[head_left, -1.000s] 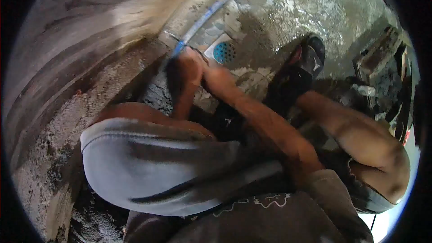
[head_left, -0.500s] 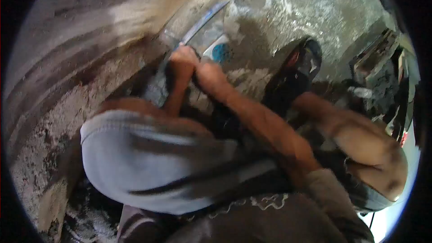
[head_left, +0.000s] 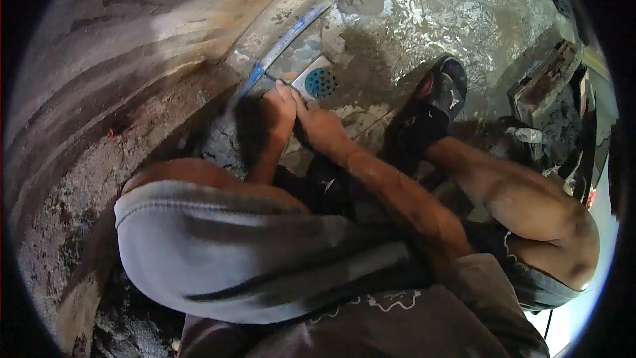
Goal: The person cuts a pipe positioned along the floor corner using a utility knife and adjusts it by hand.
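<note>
Since half a second ago, we see both hands drawn back from the blue-streaked strip and brought nearer the floor drain's blue perforated grate. A stretch of strip that the fingers covered now shows just beyond them.

We find the left hand with its fingers mostly closed, the tips gathered and pointing towards the strip. The right hand is curled in just beside it, the two apparently touching. A thin dark rod shows right at the left fingertips, reaching towards the strip; the rest is hidden, so we cannot tell which hand has hold of it, or how firmly.

The grate lies close to the right of the fingers, apart from both hands. Left of them, we have the streaked wall. Well to their right, we see a black shoe on the wet concrete floor, and farther right, a rectangular slab. Nearer our body than the fingers is the grey-clad left knee.
</note>
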`<action>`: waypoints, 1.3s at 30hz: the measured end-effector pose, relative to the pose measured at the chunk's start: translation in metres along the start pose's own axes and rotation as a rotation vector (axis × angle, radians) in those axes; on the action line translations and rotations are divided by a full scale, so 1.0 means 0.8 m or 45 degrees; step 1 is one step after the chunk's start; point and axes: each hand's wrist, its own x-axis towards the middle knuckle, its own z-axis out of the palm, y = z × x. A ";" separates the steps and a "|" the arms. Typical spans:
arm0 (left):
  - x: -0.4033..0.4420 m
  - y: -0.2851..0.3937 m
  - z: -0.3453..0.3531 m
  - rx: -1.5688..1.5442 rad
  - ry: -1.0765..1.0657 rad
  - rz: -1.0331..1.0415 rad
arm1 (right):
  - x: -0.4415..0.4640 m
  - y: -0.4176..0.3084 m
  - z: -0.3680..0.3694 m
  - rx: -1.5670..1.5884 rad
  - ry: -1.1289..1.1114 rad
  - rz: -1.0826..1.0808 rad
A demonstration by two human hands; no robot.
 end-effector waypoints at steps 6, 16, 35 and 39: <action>-0.007 0.024 -0.033 0.071 0.038 0.059 | -0.006 0.002 -0.019 -0.017 0.003 -0.106; 0.001 0.009 -0.033 0.118 0.036 0.106 | 0.018 -0.025 -0.040 0.554 -0.073 0.452; 0.029 -0.025 -0.041 0.177 0.101 0.275 | 0.040 -0.049 -0.025 0.653 -0.004 0.271; 0.030 -0.036 -0.036 0.252 0.090 0.230 | 0.031 -0.042 -0.036 0.568 -0.025 -0.069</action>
